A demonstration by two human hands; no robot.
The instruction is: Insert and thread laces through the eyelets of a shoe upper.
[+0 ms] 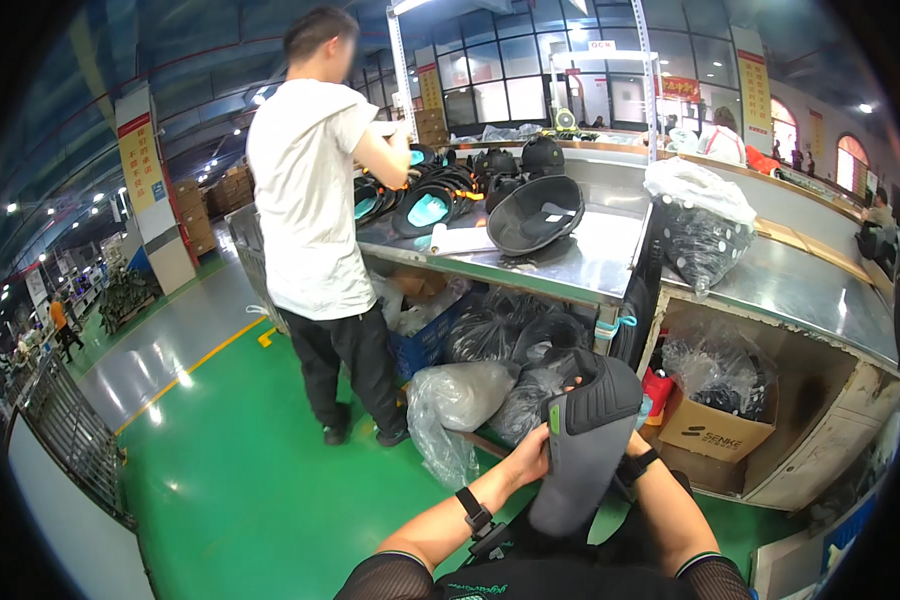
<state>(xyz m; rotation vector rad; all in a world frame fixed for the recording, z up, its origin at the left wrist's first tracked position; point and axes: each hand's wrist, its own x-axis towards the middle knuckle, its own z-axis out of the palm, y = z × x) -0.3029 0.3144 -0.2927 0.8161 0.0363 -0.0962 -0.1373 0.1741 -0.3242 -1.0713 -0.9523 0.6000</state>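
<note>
A black and grey padded boot liner is held up in front of my body, its ribbed black end uppermost. A small green tag shows on its left side. My left hand is closed on the liner's left edge, and fingertips show near the top opening. On the other side my right hand grips it too, with most of its fingers hidden behind the liner. Both wrists wear black bands.
A co-worker stands at the metal table, which bears a black shell and several dark pieces with teal insides. Plastic bags and a blue crate sit beneath. To the right are a cardboard box and a filled bag.
</note>
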